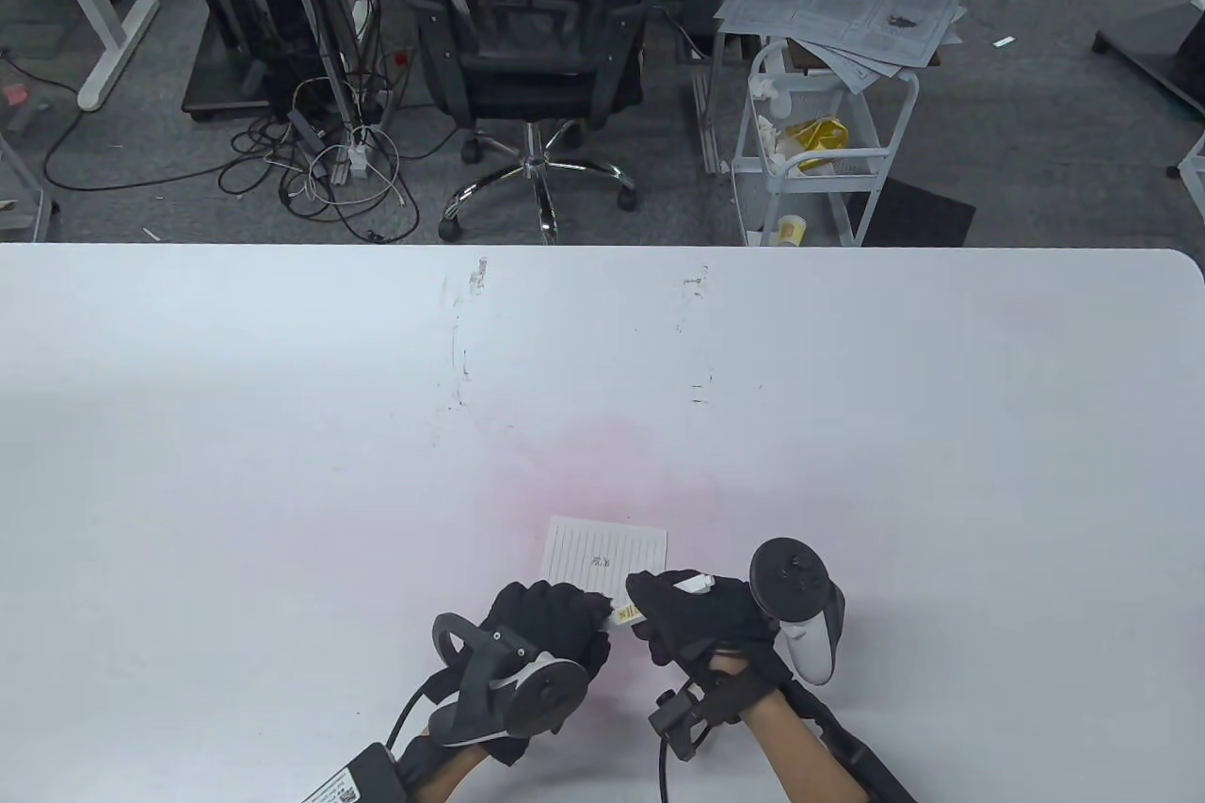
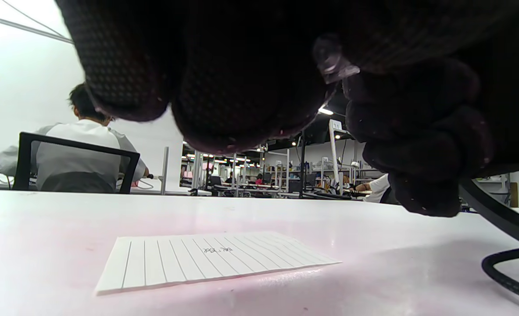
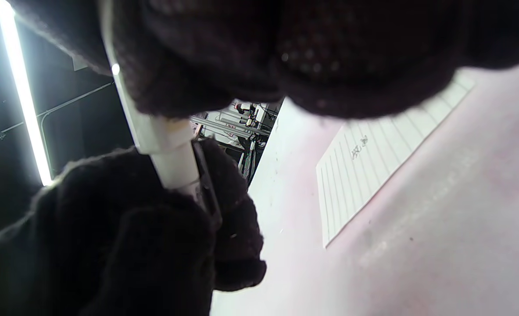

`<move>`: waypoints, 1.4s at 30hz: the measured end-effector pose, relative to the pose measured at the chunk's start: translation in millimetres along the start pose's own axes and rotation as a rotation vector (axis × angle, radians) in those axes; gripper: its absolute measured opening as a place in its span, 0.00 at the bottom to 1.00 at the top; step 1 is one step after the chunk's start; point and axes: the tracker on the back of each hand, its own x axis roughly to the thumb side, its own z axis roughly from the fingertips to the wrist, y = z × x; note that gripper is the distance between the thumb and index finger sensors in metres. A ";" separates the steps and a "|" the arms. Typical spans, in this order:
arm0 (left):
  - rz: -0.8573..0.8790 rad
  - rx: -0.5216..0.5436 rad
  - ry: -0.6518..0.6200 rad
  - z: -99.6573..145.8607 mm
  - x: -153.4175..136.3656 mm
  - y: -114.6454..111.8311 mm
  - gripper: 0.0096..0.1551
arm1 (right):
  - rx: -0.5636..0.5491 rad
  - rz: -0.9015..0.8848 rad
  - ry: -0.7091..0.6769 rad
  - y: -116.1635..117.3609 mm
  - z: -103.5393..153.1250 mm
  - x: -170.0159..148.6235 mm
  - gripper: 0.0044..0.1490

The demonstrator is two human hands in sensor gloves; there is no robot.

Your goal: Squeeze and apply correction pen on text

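From the table view, a smooth white desk (image 1: 282, 464) with a faint pink stain carries a small ruled card (image 1: 604, 551) bearing a short dark scribble. Just at its near edge two black knit gloves meet: the left hand (image 1: 551, 619) and the right hand (image 1: 692, 619) both clasp a slim white pen (image 1: 629, 612) (a yellow label shows between them), lifted above the desk.

In the left wrist view, the left hand's (image 2: 241, 74) fingers curl into a clench, dotted fabric filling the top; a clear plastic piece (image 2: 331, 61) pokes out beside them. The card (image 2: 211, 261) lies flat below, its lines fanning away.

In the right wrist view, the right hand (image 3: 285, 52) wraps the pen's (image 3: 171, 162) cylindrical white barrel, whose lower end vanishes into the other hand's fuzzy grip. The card (image 3: 373, 166) lies apart on the pinkish surface.
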 end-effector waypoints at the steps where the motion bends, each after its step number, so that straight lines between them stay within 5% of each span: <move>1: 0.010 -0.012 0.001 -0.7 -1.7 -0.2 0.26 | 0.006 -0.003 0.001 0.5 -0.9 -0.8 0.29; 4: -0.042 -0.068 0.047 0.6 -11.0 -4.7 0.25 | -0.055 -0.045 0.004 -8.7 -1.9 -2.8 0.28; 8: -0.099 -0.177 0.102 12.3 -60.9 -12.0 0.24 | -0.208 -0.103 -0.044 -54.0 3.7 -6.3 0.29; 13: -0.118 -0.169 0.210 15.8 -85.4 -7.9 0.24 | -0.260 -0.060 -0.047 -67.3 10.0 -8.5 0.29; 19: -0.151 -0.160 0.159 15.1 -71.1 -7.3 0.25 | -0.293 -0.015 -0.057 -73.1 15.3 -5.7 0.29; 31: -0.190 -0.338 -0.033 6.1 -23.7 -30.1 0.25 | -0.301 0.021 -0.046 -73.0 16.2 -6.7 0.29; 42: -0.234 -0.407 -0.059 3.8 -14.5 -33.4 0.25 | -0.292 0.062 -0.042 -68.5 15.0 -7.5 0.29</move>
